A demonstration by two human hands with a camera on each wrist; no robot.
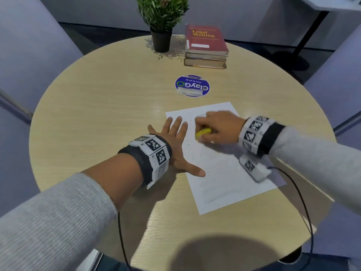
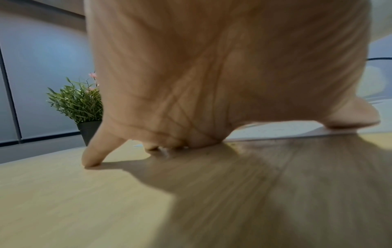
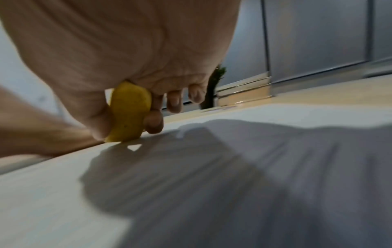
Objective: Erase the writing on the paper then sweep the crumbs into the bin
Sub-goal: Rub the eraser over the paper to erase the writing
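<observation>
A white sheet of paper [image 1: 224, 173] lies on the round wooden table [image 1: 97, 106], with faint pencil lines and a few dark specks on it. My left hand [image 1: 175, 141] lies flat with spread fingers on the paper's left edge and presses it down; in the left wrist view its fingertips [image 2: 91, 159] touch the table. My right hand [image 1: 214, 126] grips a yellow eraser [image 1: 203, 133], whose lower end [image 3: 129, 115] rests on the paper [image 3: 191, 184]. The right hand is blurred. No bin shows in any view.
A round blue and white sticker [image 1: 192, 86] sits on the table beyond the paper. Farther back stand a potted plant [image 1: 161, 20] and a stack of books [image 1: 206, 47] topped by a red one. Grey chairs ring the table. Black cables hang from both wrists.
</observation>
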